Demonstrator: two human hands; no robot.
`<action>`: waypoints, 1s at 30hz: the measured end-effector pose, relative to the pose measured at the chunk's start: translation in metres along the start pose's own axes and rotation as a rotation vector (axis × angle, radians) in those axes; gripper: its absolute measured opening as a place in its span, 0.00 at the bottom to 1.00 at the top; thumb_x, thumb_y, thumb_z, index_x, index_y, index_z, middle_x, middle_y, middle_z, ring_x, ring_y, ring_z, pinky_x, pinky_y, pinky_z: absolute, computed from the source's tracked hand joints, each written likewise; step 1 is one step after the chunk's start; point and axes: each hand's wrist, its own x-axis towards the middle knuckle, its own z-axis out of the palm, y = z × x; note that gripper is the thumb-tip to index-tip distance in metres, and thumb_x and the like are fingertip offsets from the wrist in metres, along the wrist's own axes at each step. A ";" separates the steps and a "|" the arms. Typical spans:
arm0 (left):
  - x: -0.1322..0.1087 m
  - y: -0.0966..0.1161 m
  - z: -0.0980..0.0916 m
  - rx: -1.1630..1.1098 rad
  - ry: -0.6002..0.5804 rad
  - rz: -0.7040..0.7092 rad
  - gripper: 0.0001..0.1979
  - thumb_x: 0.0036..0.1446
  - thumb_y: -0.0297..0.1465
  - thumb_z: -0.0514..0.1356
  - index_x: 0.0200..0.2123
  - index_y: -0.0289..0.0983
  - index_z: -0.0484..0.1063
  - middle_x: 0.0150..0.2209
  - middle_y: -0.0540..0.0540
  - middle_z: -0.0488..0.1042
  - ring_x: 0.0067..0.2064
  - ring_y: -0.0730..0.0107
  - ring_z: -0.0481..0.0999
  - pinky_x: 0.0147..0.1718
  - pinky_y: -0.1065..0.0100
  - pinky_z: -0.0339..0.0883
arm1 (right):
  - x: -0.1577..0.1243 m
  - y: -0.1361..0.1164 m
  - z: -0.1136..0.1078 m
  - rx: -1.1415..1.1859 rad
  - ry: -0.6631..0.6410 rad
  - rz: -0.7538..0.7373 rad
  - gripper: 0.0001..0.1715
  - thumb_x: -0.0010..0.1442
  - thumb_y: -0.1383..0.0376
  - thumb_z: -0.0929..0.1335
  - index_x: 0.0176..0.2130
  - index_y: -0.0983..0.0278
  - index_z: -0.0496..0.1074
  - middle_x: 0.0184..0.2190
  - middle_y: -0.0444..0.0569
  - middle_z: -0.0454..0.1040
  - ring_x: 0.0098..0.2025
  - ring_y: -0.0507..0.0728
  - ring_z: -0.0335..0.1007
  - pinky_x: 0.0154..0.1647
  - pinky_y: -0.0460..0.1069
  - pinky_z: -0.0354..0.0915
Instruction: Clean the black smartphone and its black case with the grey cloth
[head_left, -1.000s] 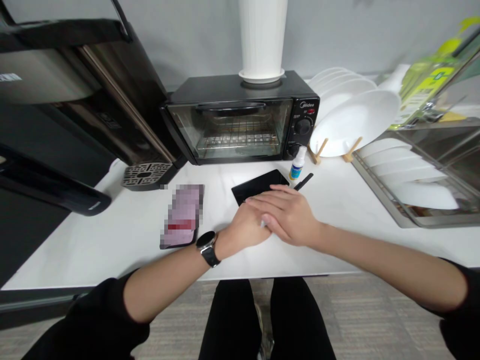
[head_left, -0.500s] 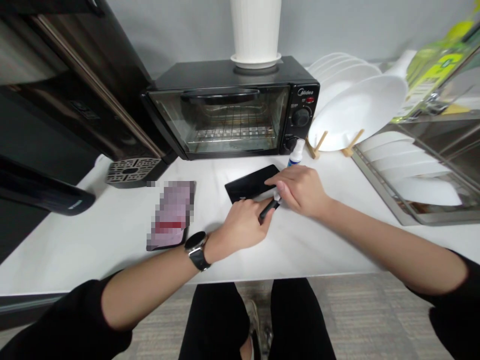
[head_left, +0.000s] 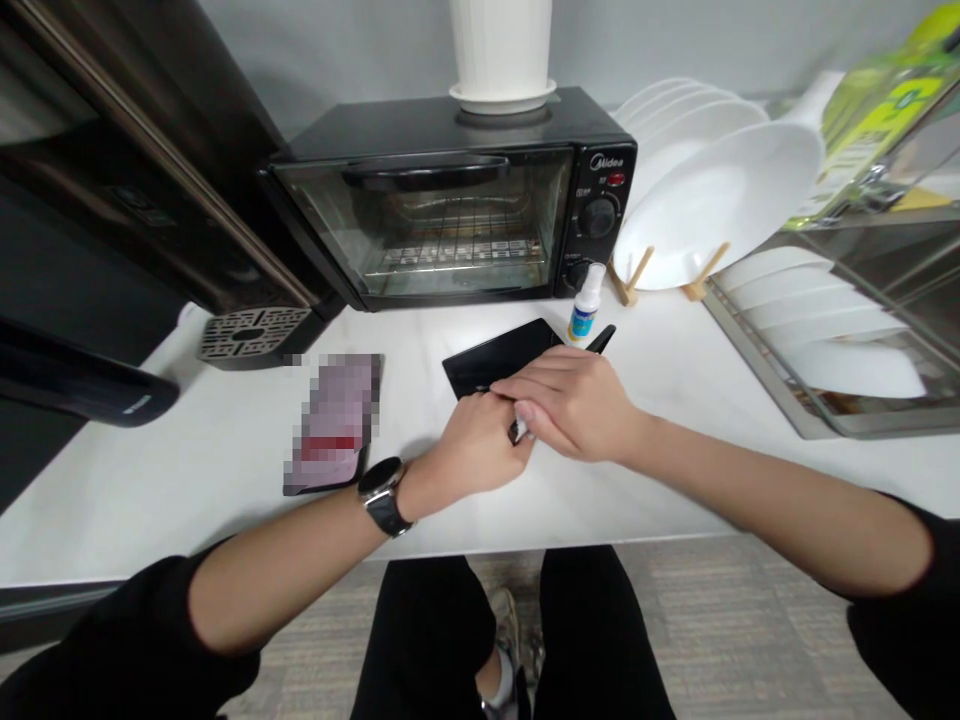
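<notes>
My left hand [head_left: 480, 445], with a black watch [head_left: 384, 495] on its wrist, is closed around a slim black object [head_left: 514, 432], mostly hidden between my hands. My right hand [head_left: 581, 400] lies over it, its fingers across the left knuckles. A small crumpled white tissue [head_left: 523, 420] is pinched under my right thumb. Beyond the right knuckles a thin black end [head_left: 604, 338] sticks out; whether it belongs to the held object I cannot tell. Just behind my hands lies a flat black rectangular item [head_left: 487, 358]. A small white spray bottle [head_left: 583, 312] stands upright beside it.
A phone [head_left: 337, 420] with a blurred screen lies to the left. At the back stands a black toaster oven [head_left: 450, 230] bearing a white pot [head_left: 501, 50]. White plates [head_left: 720, 200] on wooden holders and a dish rack [head_left: 825, 430] are to the right; a drip tray [head_left: 259, 335] is left.
My hands have drawn closer together, the right one moving left and over the left hand. The black object is now more covered. A thin black end shows beyond my right hand.
</notes>
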 end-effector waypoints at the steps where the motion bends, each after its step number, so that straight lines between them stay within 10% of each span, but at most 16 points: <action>1: 0.000 0.000 0.001 -0.003 -0.001 -0.006 0.08 0.61 0.31 0.62 0.29 0.38 0.76 0.28 0.41 0.81 0.30 0.52 0.82 0.27 0.60 0.68 | 0.000 -0.001 0.001 0.002 -0.016 -0.013 0.32 0.80 0.57 0.54 0.48 0.66 0.82 0.41 0.49 0.87 0.41 0.57 0.82 0.46 0.54 0.70; 7: 0.003 -0.002 -0.001 -0.048 -0.021 -0.030 0.14 0.69 0.37 0.57 0.31 0.39 0.77 0.27 0.45 0.79 0.29 0.58 0.80 0.28 0.63 0.66 | -0.001 0.017 -0.004 -0.092 -0.056 0.187 0.40 0.80 0.55 0.49 0.39 0.66 0.82 0.32 0.52 0.84 0.34 0.59 0.79 0.41 0.56 0.65; 30: -0.001 0.003 -0.003 -0.044 0.004 -0.004 0.16 0.69 0.38 0.57 0.28 0.39 0.73 0.24 0.46 0.77 0.25 0.61 0.77 0.24 0.63 0.56 | -0.003 0.018 -0.006 -0.096 -0.009 0.193 0.38 0.79 0.54 0.51 0.35 0.64 0.80 0.29 0.51 0.81 0.31 0.59 0.75 0.40 0.57 0.61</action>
